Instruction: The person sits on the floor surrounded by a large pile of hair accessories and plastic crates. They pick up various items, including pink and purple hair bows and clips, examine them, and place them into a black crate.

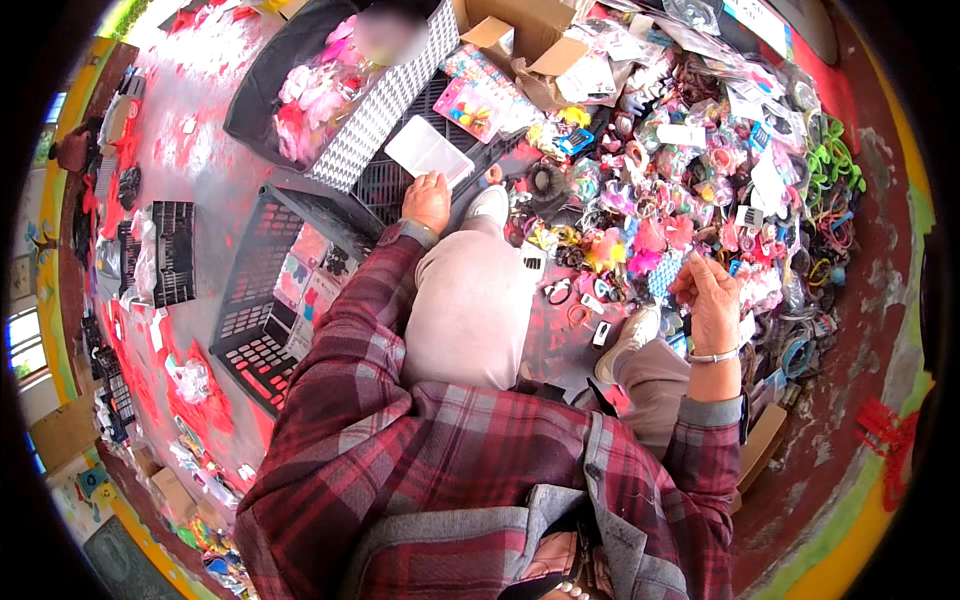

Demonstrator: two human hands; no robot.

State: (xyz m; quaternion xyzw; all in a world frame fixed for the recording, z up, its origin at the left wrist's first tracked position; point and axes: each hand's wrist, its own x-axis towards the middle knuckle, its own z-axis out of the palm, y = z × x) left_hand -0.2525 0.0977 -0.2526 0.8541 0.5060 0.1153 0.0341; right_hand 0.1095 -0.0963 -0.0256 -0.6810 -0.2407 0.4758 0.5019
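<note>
My left hand (427, 203) has its fingers closed over the near edge of a clear, shallow plastic box (418, 146), which rests on a black slatted crate (384, 186). To the right, my right hand (712, 305) is raised over a large heap of hair accessories (640, 180), its thumb and fingers pinched together. Whatever lies between those fingertips is too small to make out. Below that hand are a blue-and-white patterned piece (664, 274) and fluffy pink pompoms (650, 236). A yellow-and-orange pompom (605, 251) sits just left of them.
A houndstooth fabric bin (385, 95) holds pink bagged items. Beside my left forearm stands a dark plastic basket (262, 290) with flat packets inside. An open cardboard box (520, 45) is at the far side. Green headbands (832, 155) lie at the right, near the wall.
</note>
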